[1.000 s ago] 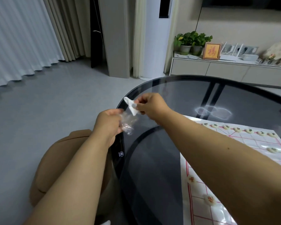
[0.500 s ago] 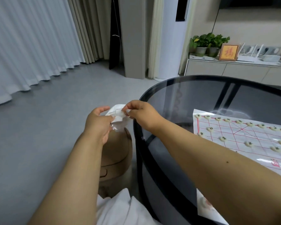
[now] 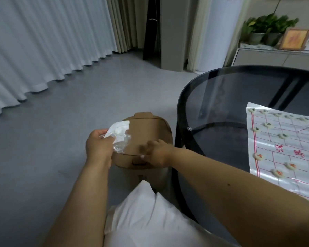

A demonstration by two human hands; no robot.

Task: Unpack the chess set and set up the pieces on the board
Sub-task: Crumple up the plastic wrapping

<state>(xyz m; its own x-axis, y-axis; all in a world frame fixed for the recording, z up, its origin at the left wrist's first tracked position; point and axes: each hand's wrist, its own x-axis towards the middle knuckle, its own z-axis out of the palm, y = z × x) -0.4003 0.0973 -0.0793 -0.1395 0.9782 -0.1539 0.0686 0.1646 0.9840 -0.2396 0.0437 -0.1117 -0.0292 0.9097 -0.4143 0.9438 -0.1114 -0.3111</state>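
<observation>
Wrapping scraps (image 3: pixel 119 134) bunch in our left hand (image 3: pixel 98 148) above the tan bin (image 3: pixel 150 129), ready to drop; our blurred right hand (image 3: pixel 156 154) touches the bin's lid, grip unclear.

Single head-worn wide-angle view, facing forward and down, close over hands (image 3: pixel 125 150), floor bin (image 3: pixel 146 132), table edge (image 3: pixel 182 104).

Dim, soft daylight; right hand (image 3: pixel 154 153) motion-blurred.

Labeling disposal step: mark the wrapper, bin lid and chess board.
wrapper (image 3: pixel 118 133): head view, white paper part above the left hand.
bin lid (image 3: pixel 148 130): head view, bare tan top.
chess board (image 3: pixel 275 147): head view, bare sheet mid-left.
</observation>
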